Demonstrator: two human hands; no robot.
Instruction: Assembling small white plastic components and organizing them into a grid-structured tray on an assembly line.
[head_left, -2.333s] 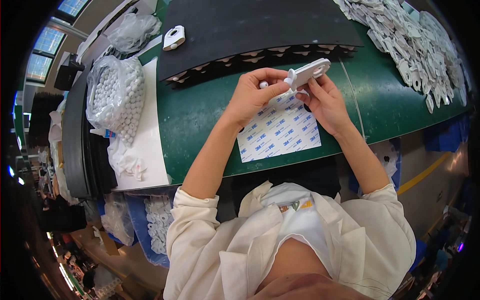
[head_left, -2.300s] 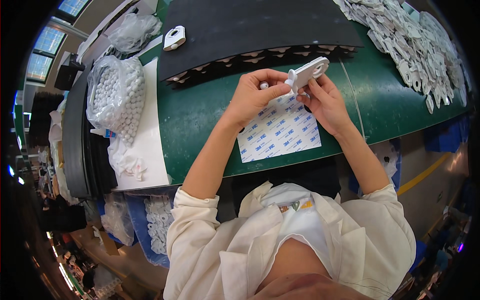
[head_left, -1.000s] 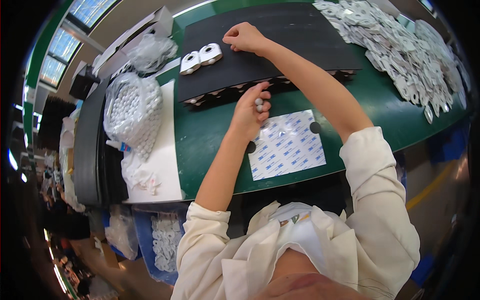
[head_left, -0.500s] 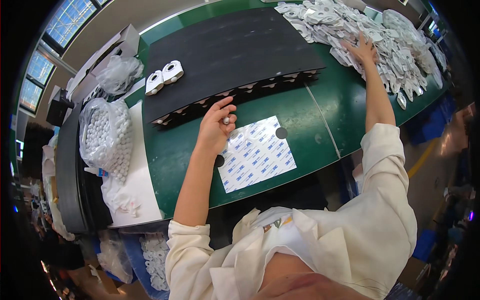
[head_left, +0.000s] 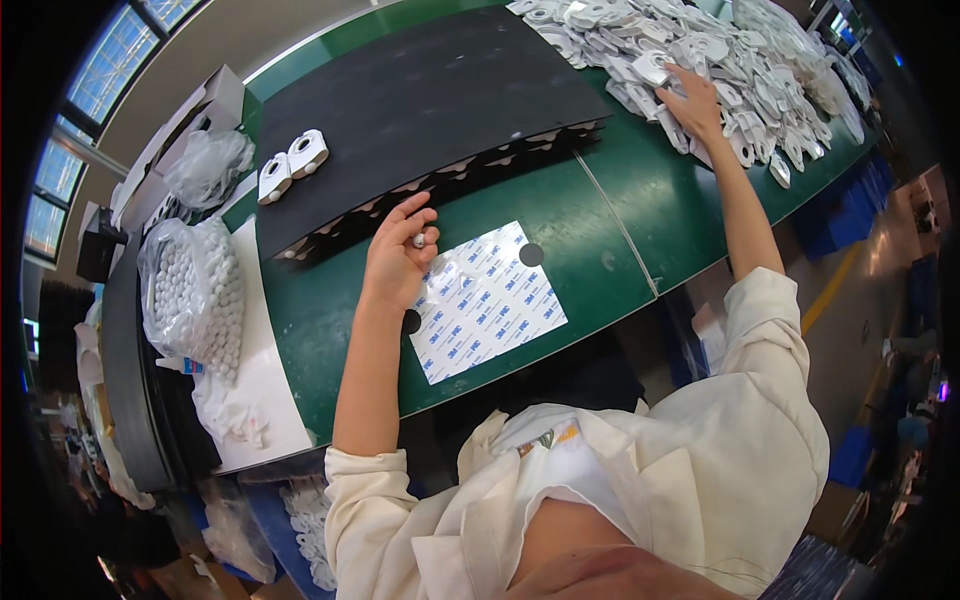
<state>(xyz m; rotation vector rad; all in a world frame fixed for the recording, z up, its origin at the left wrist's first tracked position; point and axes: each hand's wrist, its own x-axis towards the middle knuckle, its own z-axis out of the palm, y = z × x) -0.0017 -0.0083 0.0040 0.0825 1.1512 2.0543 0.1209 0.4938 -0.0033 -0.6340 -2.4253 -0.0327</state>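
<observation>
My left hand is half curled above the green table, with a small white ball held among its fingers. Just beside it lies a square white sheet with blue print and a black round tab on each of two sides. At the upper right, my right hand reaches onto a big heap of white plastic parts, its thumb and fingers apart. One ringed white part lies at its fingertips; I cannot tell whether it is gripped. Two similar white parts rest on the stacked black boards.
A clear bag of white balls stands on white paper at the left, near crumpled plastic. Black boards lean along the left edge. The green table's front edge runs close to my body.
My right hand has drawn toward the near left edge of the heap. My left hand keeps its curl around the ball. The whole view has shifted slightly.
</observation>
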